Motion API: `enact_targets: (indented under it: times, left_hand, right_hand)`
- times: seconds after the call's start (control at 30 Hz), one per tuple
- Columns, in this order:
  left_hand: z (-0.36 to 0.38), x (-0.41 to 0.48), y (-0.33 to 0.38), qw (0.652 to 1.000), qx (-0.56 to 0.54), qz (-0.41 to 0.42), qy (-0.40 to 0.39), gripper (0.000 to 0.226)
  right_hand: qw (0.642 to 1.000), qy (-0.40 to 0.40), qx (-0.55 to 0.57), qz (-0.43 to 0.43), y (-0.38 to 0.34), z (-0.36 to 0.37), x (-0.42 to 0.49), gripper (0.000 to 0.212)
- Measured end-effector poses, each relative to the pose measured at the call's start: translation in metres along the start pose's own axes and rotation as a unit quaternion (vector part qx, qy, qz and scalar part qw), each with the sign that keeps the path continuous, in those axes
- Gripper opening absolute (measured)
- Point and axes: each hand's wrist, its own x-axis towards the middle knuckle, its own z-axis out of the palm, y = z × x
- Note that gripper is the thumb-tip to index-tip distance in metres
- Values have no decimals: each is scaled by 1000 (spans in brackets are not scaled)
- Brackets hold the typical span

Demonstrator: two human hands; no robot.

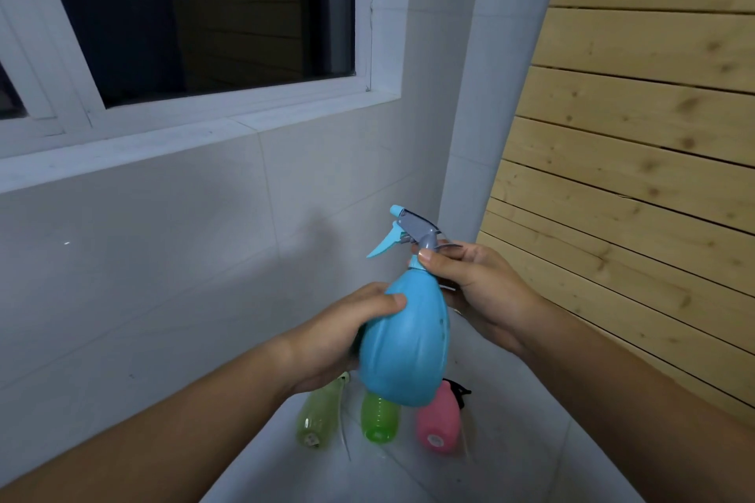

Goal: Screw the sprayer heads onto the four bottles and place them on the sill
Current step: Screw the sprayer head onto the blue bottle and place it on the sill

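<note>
I hold a round blue bottle (pixel 404 343) upright in front of me. My left hand (pixel 339 335) wraps its left side. My right hand (pixel 478 290) pinches the collar at its neck, just under the grey and blue sprayer head (pixel 412 231) that sits on top. Below, on the white floor, lie a pale green bottle (pixel 320 412), a bright green bottle (pixel 380 419) and a pink bottle (pixel 437 421). Something black (pixel 459 390) shows at the pink bottle's top. The white window sill (pixel 196 135) runs across the upper left.
A white tiled wall (pixel 184 257) fills the space under the sill. The dark window (pixel 196 12) is above it. A white corner post (pixel 474 114) and a wooden slat wall (pixel 633 135) stand on the right.
</note>
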Motion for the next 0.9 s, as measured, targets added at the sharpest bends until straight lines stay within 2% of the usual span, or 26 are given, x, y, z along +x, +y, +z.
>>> enact_targets:
  times: [0.17,0.33,0.4,0.5,0.67,0.73,0.9]
  left_hand:
    - [0,-2,3,995,89,14,40,63]
    - [16,-1,3,976,108,82,170,57]
    - [21,0,3,965,128,102,205,62]
    - [13,1,7,974,115,91,171,67]
    - [-1,1,8,997,25,62,26,65]
    - [2,1,6,996,36,74,29,60]
    - [9,5,7,986,60,118,106,59]
  right_hand:
    - [1000,-7,-3,-8,5,1,0,19]
    - [998,50,-7,-42,3,11,4,12]
    - [997,61,-4,-51,2,13,6,12]
    - [997,54,-1,-54,-2,13,5,12]
    - [998,-6,21,-53,-5,11,1,15]
    - [998,-10,23,-55,-3,11,0,16]
    - [997,21,31,-74,-3,13,3,20]
